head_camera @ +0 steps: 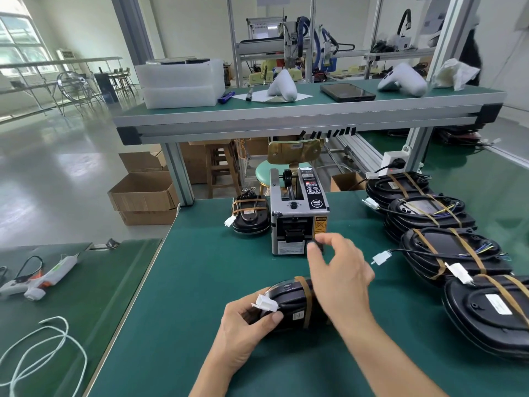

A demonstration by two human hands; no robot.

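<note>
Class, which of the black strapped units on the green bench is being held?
The near one, the black unit gripped by the left hand; another unit lies beside the tape dispenser, the rest along the right.

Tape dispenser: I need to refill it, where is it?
Head view: the tape dispenser stands mid-table, a banded black unit at its left; the right hand pinches a dark strip at its outlet.

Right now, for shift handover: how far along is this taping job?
Likely done: one banded unit beside the tape dispenser. In hand: the left hand grips a second unit while the right hand pinches a tape piece at its outlet. Probably left: the row of units at right.
</note>
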